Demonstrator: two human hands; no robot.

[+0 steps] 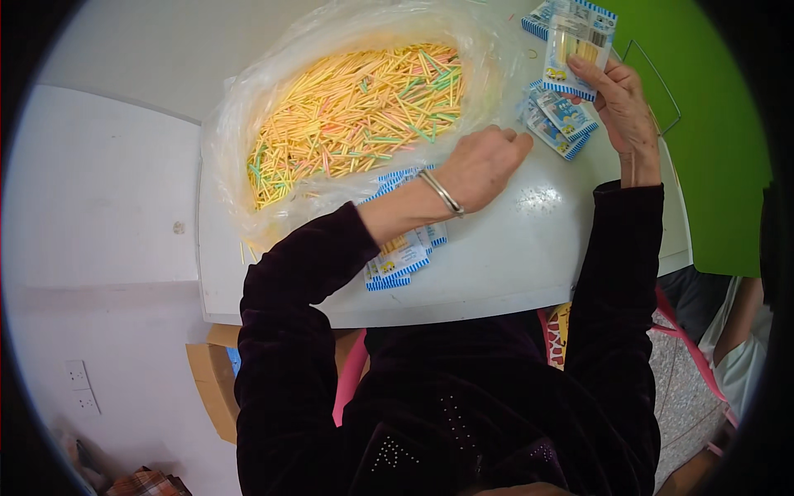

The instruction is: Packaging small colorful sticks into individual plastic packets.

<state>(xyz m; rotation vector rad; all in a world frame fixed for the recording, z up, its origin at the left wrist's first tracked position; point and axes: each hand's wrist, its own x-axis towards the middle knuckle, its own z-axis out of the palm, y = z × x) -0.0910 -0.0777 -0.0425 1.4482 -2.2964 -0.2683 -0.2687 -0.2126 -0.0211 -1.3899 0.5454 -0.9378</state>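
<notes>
My right hand (622,99) grips a small clear-fronted packet (571,51) with blue-and-white striped ends; a few pale yellow sticks show through its window. Below it, more such packets (562,120) lie overlapping on the white table (529,240). My left hand (490,165), a metal bangle on its wrist, is closed above the table beside a large clear plastic bag (227,157). Whatever its fingers may hold is hidden. Thin yellow, pink and green sticks (356,112) fill the open bag. Under my left forearm lies a pile of striped packets (401,260), partly covered.
Another packet (538,20) lies at the far right, next to a green surface (711,149) with a bent wire frame (668,99) at its edge. A cardboard box (208,384) stands below the table on the left. Part of another person (740,339) shows at the right.
</notes>
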